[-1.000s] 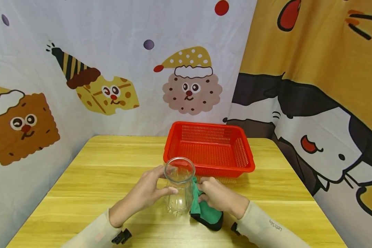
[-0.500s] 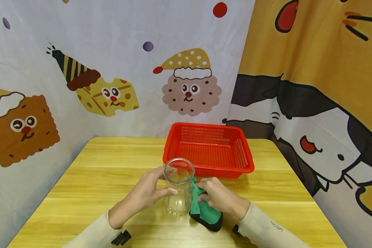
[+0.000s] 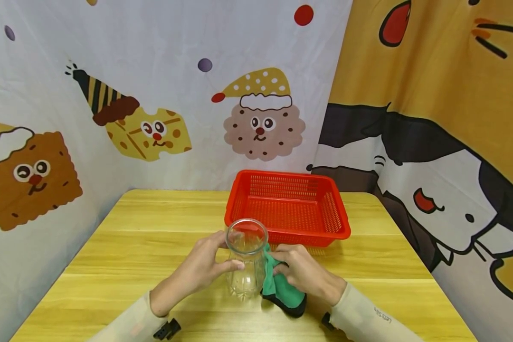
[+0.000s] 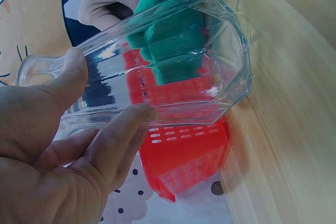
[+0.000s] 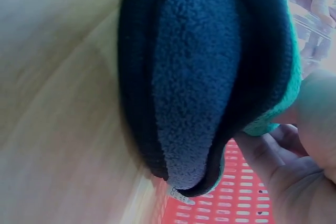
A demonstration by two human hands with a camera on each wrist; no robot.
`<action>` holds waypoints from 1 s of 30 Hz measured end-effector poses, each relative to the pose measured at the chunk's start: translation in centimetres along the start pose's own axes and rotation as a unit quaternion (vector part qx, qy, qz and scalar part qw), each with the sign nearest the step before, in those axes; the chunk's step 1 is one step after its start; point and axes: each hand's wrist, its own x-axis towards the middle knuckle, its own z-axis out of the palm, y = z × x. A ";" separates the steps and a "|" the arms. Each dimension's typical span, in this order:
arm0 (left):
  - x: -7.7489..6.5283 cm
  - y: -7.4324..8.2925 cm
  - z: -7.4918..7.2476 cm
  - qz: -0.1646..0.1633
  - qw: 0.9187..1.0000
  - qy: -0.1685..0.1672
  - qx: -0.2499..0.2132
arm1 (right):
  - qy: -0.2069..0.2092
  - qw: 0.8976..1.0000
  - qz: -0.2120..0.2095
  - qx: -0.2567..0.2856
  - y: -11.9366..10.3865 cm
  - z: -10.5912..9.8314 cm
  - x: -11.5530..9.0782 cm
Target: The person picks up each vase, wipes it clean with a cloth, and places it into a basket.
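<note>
A curtained-off nook, I'd say
Cartoon-printed cloth (image 3: 166, 42) fills the upper frame, behind a wood-grain table (image 3: 154, 218) below.

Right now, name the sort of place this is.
Probably a makeshift indoor work corner: cartoon-printed fabric hangs behind a wood-grain table with a red basket on it.

Table (image 3: 145, 237): yellow wood-grain top, rounded far corners. Basket (image 3: 305, 237): red, perforated, rectangular, upright, near the table's far edge, mostly right of its middle. White hanging (image 3: 166, 38): beyond the far and left edges; printed brown square biscuit (image 3: 36, 185), yellow cheese (image 3: 149, 135), pale round biscuit (image 3: 262, 142), all hatted. Orange hanging (image 3: 444, 61): beyond the right edge; printed black-and-white animal (image 3: 444, 175).
</note>
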 end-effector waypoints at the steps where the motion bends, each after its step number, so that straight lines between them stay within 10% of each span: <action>1: 0.0 0.0 0.0 0.001 1.000 0.000 0.001 | 0.005 1.000 -0.003 0.002 0.0 0.0 0.0; 30: 0.1 -0.1 0.0 0.021 1.000 0.005 0.006 | 0.144 0.984 -0.100 -0.015 -1.3 -1.6 1.6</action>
